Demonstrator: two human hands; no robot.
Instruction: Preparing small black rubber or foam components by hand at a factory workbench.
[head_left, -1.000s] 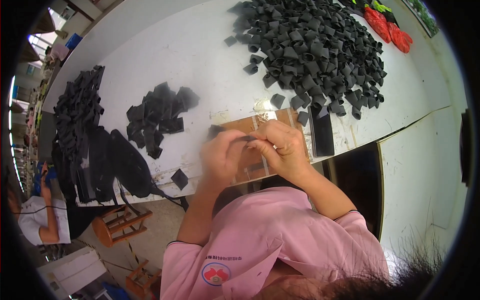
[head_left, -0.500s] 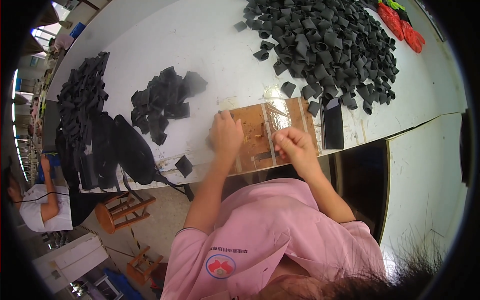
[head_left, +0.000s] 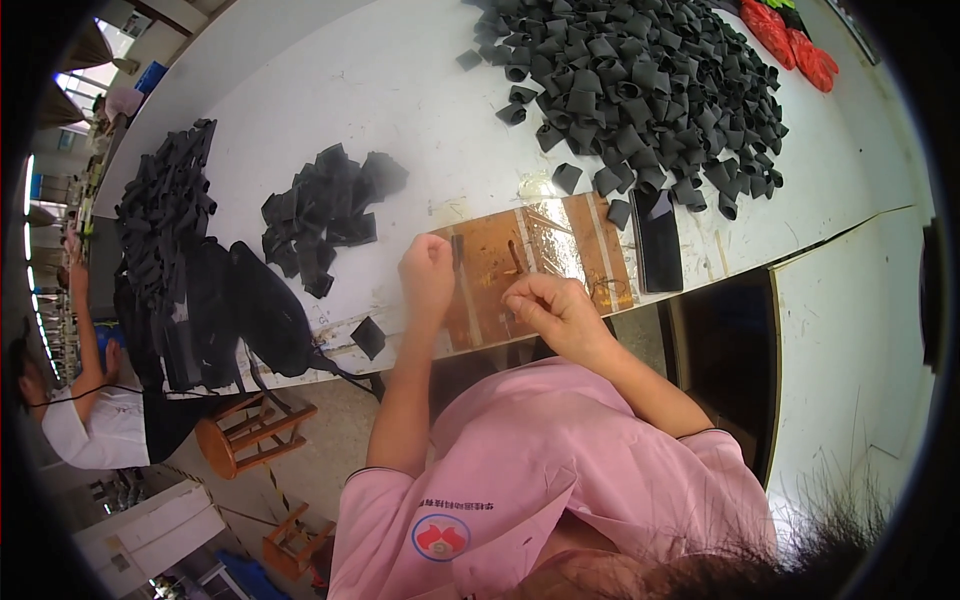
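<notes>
A brown board (head_left: 490,300) with pale tape strips and a shiny film lies at the table's near edge. My left hand (head_left: 428,275) is closed at its left side, fingers curled. Beside those fingertips a narrow dark piece (head_left: 458,250) shows; whether the fingers grip it I cannot tell. Over the board's near part, my right hand (head_left: 562,315) is closed in a pinch, and what it holds, if anything, is too small to make out. A small dark brown mark or strip (head_left: 514,257) sits on the board just beyond the right fingertips.
A large heap of black folded fabric loops (head_left: 640,100) lies at the far right. Flat black pieces (head_left: 325,215) lie left of the board, with one single piece (head_left: 368,338) nearer. A phone (head_left: 658,240) adjoins the board. Another person (head_left: 95,425) works at far left.
My right hand has moved left and slightly nearer across the board, still pinched. My left hand has shifted left, its fingers curled more tightly.
</notes>
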